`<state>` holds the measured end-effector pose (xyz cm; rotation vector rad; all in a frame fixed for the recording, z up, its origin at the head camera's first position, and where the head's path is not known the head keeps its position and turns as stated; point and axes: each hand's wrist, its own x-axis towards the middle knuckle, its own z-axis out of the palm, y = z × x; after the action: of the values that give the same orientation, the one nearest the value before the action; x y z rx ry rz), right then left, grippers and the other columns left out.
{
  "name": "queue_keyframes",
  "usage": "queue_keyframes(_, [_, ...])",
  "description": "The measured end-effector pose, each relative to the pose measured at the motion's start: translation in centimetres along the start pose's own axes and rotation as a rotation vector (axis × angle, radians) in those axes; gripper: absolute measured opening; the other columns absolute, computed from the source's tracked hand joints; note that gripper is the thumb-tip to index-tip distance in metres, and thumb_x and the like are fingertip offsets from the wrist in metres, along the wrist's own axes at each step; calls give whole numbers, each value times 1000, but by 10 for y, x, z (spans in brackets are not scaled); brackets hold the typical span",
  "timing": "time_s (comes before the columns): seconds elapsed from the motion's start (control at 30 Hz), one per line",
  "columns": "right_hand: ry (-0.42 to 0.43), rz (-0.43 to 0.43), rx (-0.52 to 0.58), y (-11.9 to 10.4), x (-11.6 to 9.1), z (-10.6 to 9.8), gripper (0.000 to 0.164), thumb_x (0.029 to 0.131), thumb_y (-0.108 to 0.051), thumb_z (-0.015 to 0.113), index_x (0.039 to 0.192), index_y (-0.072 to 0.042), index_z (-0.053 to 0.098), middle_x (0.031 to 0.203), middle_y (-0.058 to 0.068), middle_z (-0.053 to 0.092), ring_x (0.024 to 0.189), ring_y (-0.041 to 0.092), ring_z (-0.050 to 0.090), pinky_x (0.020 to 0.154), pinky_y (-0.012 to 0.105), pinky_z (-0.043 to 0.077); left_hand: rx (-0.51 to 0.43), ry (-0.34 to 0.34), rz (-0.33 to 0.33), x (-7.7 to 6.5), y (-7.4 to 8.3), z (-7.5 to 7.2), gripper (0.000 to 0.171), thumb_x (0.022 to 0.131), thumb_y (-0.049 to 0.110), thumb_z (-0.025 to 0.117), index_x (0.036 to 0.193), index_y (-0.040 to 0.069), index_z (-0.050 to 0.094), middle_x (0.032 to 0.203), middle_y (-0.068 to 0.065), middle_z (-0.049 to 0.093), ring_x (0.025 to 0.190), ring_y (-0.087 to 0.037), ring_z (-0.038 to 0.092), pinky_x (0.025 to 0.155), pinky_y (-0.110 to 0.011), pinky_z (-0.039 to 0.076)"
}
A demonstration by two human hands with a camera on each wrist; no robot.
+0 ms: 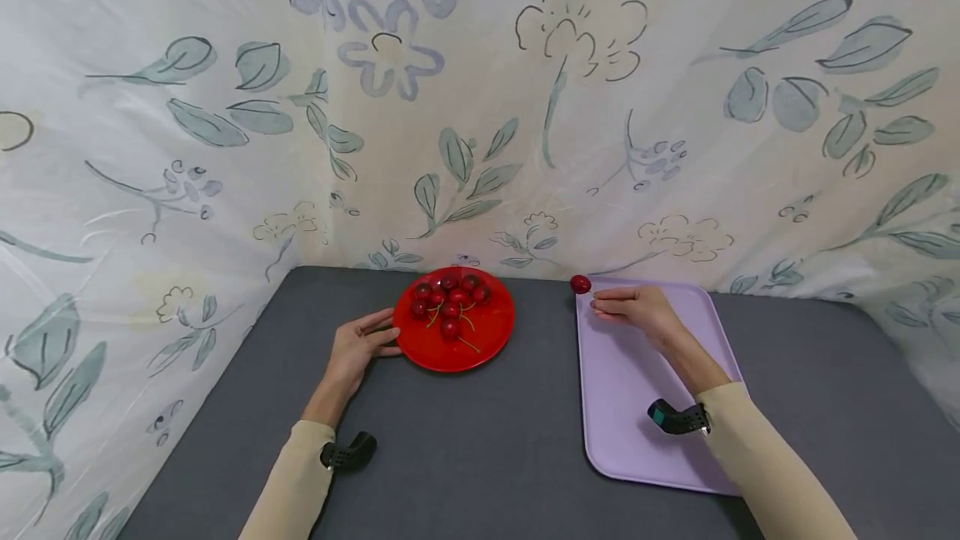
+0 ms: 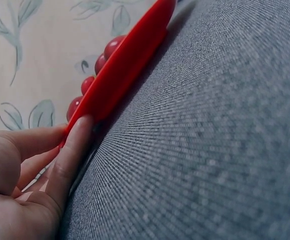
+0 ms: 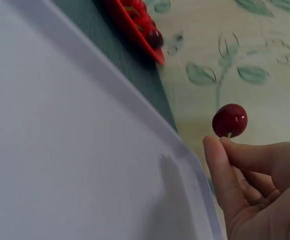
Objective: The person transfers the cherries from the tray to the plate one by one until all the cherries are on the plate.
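My right hand (image 1: 637,312) pinches a dark red cherry (image 3: 230,120) by its short green stem, between thumb and fingertip. In the head view that cherry (image 1: 581,284) shows at the far left corner of the lilac tray (image 1: 637,423), with the hand above the tray. My left hand (image 1: 363,348) holds the left rim of a red plate (image 1: 491,340), thumb and fingers on either side of the edge in the left wrist view. Several cherries (image 1: 450,329) with green stems lie on the plate, most of them bunched toward its far side.
A dark grey cloth (image 1: 480,457) covers the table, and a strip of it separates the plate from the tray. Behind the table hangs a pale curtain (image 1: 465,107) printed with leaves and flowers. Black bands (image 1: 348,452) sit at both wrists.
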<state>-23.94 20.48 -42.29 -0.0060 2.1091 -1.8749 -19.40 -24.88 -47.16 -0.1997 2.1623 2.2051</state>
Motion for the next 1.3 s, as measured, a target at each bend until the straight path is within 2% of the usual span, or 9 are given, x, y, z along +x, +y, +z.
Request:
queue_keyframes(0.33, [-34,-42,47,0,16,39,37,93,6,60,124,24,52,95,13,73,78,8,71,76,25,60,4,1,-3,-2,1,0,46,93,0,64,138,-3,53,135,-24,55,92,-18,71,76,-37,61])
queue_keyframes(0.63, [-72,-49,20,-3,22,74,33,92,6,61,120,22,57,103,26,70,76,10,71,77,31,60,4,8,-26,-5,0,2,47,93,0,64,139,-3,52,136,-24,54,92,-16,71,76,-36,61])
queue_keyframes(0.77, [-89,-55,5,-7,25,91,31,92,5,62,119,21,59,106,29,68,75,12,71,77,32,60,1,8,-17,-5,-1,1,47,93,0,64,138,-3,53,136,-25,54,91,-17,71,75,-35,61])
queue_keyframes(1.0, [-108,-58,-4,-13,31,120,27,92,3,64,115,18,63,105,29,68,77,17,73,80,39,58,6,13,-14,-6,0,0,46,93,0,64,138,-3,53,136,-23,55,92,-17,71,76,-36,61])
queue_keyframes(1.3, [-31,-37,-37,-13,35,151,22,89,3,67,108,14,69,94,24,72,69,16,71,66,28,61,13,27,-3,-9,0,2,44,94,0,63,137,-2,54,134,-23,56,92,-16,71,76,-37,61])
